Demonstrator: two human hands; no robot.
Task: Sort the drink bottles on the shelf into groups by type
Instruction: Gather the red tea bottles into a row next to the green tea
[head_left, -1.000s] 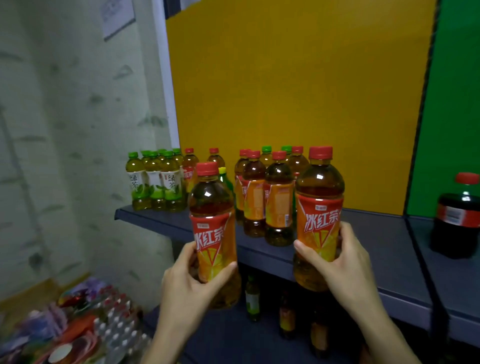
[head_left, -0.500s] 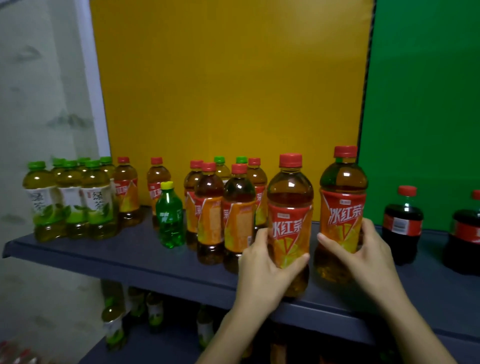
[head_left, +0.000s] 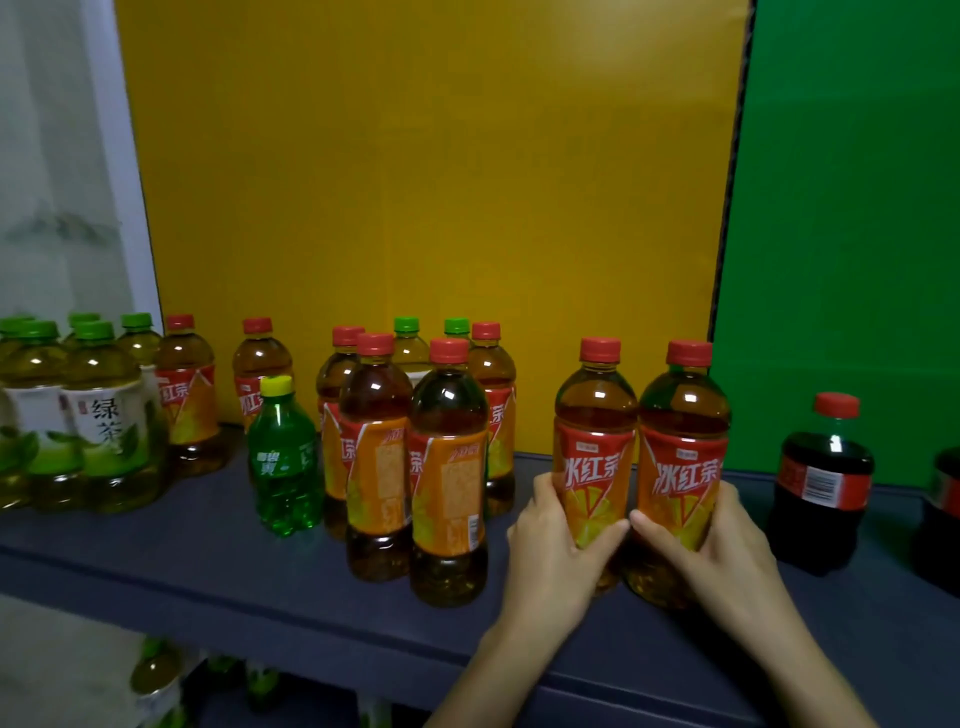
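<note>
- The left hand (head_left: 558, 545) wraps the lower body of a clear plastic bottle of amber iced tea with a red cap and red-orange label (head_left: 595, 467); its thumb lies across the front of the label and the other fingers curl round the far side.
- The right hand (head_left: 711, 540) clasps a second red-capped iced tea bottle (head_left: 683, 467) the same way, thumb on the label front, fingers curled behind.
- The two bottles stand upright, side by side and touching at the shoulders. Their bases sit on or just above the dark grey shelf (head_left: 208, 566); I cannot tell which.
- Just to their left stands a cluster of matching red-capped iced teas (head_left: 447, 478), with two green-capped bottles (head_left: 407, 343) tucked behind it.
- Further left stand a small green soda bottle with a yellow cap (head_left: 283, 457), two more iced teas, then a group of green-capped green tea bottles with white labels (head_left: 104, 415).
- To the right, near the held pair, are dark cola bottles with red caps (head_left: 823, 483).
- Judged step: adding this pair to the iced tea group.
- The next move likely calls for setting both down flat, sliding them against the cluster, and loosening both grasps without knocking the cola.
- The green soda and the green caps at the back still look misplaced.
</note>
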